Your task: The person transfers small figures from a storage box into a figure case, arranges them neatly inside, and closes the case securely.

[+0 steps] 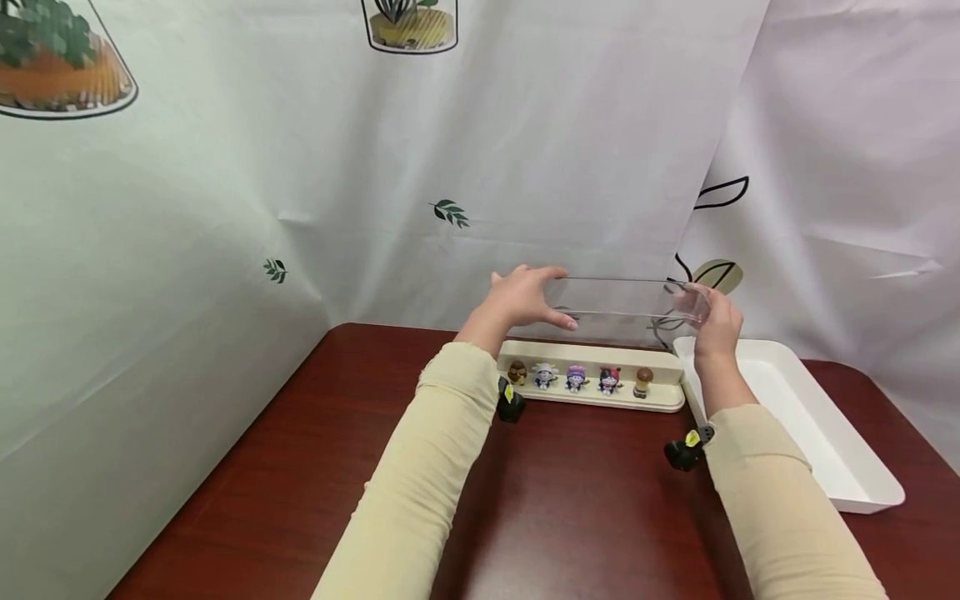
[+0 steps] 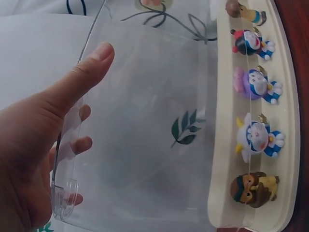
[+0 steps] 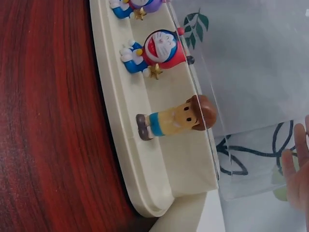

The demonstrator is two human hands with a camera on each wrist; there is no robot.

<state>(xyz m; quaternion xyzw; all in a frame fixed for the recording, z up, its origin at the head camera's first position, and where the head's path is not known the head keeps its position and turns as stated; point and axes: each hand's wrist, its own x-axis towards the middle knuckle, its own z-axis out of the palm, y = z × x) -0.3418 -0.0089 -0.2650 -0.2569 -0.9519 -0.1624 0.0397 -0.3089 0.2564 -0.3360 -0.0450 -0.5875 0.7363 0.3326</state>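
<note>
My left hand (image 1: 525,298) holds one end of a clear plastic cover (image 1: 618,298), and my right hand (image 1: 718,329) grips the other end. The cover is raised over a cream display stand (image 1: 585,354) at the back of the table. Along the stand's ledge is a row of small figurines: an owl (image 1: 517,372), a white-hooded cat figure (image 1: 545,376), a purple-hooded one (image 1: 576,378), a red-and-black one (image 1: 609,381) and a brown-capped figure (image 1: 642,382). In the left wrist view, my thumb (image 2: 91,60) lies across the cover's edge, with fingertips seen through the plastic.
Right of the stand, a white tray (image 1: 798,417) lies on the dark red wooden table (image 1: 300,467), partly behind my right arm. A white printed curtain (image 1: 375,167) hangs behind the table. Small black cameras (image 1: 510,402) are worn at both wrists.
</note>
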